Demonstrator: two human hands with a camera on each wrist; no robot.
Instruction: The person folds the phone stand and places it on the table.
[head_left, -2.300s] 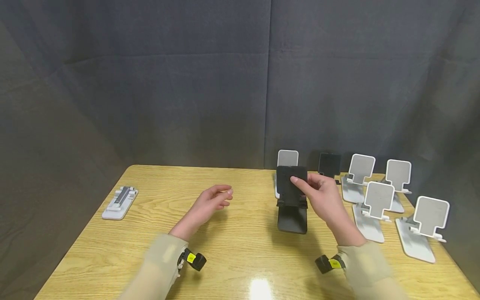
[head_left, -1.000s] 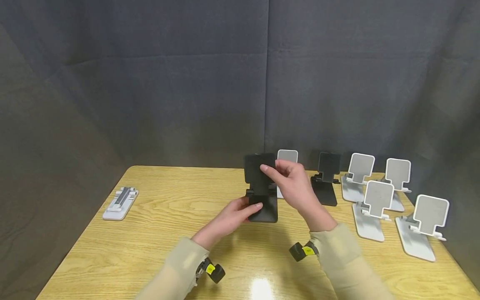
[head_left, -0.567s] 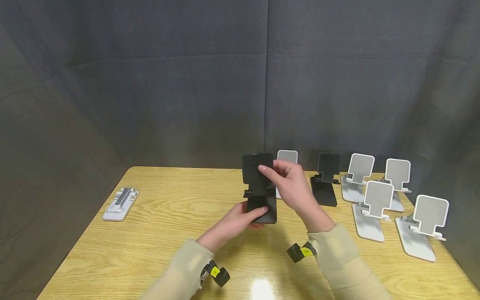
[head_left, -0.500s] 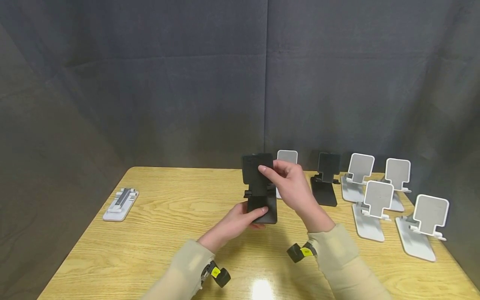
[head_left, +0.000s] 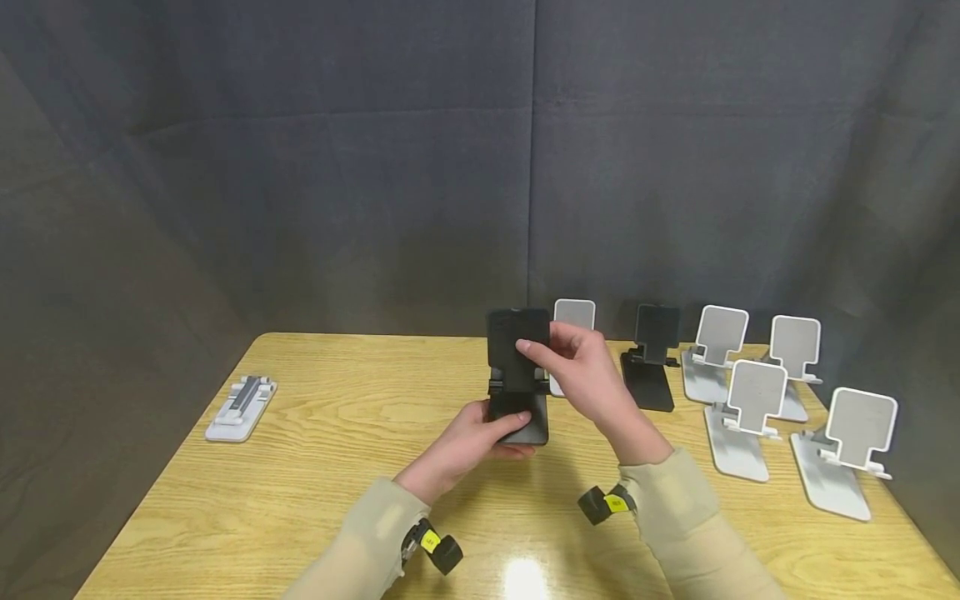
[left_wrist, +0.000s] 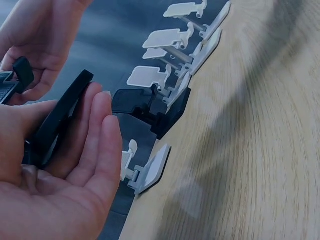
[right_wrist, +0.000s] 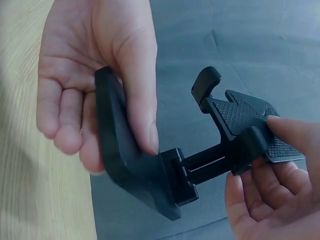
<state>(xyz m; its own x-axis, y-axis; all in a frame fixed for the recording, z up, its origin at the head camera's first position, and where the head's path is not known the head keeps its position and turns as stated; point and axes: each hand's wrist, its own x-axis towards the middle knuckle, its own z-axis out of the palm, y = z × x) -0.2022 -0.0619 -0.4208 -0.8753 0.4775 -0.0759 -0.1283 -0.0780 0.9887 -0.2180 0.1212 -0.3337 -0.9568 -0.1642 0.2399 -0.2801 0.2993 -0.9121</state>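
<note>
A black folding phone stand (head_left: 504, 360) is held up over the table in the head view, unfolded. My left hand (head_left: 467, 444) grips its base, thumb on top and fingers underneath. With the thumb on its front and fingers behind, my right hand (head_left: 591, 379) pinches the upper plate. In the right wrist view the hinged arm (right_wrist: 207, 164) stretches between the base (right_wrist: 109, 135) and the textured plate (right_wrist: 240, 115) with its two hooks. The left wrist view shows the base edge-on (left_wrist: 62, 112) between the left thumb and fingers.
Several unfolded white stands (head_left: 738, 458) line the table's right side, with one black stand (head_left: 648, 383) among them. Another white stand (head_left: 570, 312) is partly hidden behind the right hand. A folded white stand (head_left: 242, 408) lies at far left. A dark curtain (head_left: 397, 183) hangs behind the table.
My right hand has carried the black stand leftward, and my left hand has come in and gripped its base. Over the last half second the plate has straightened slightly, its hooks now level.
</note>
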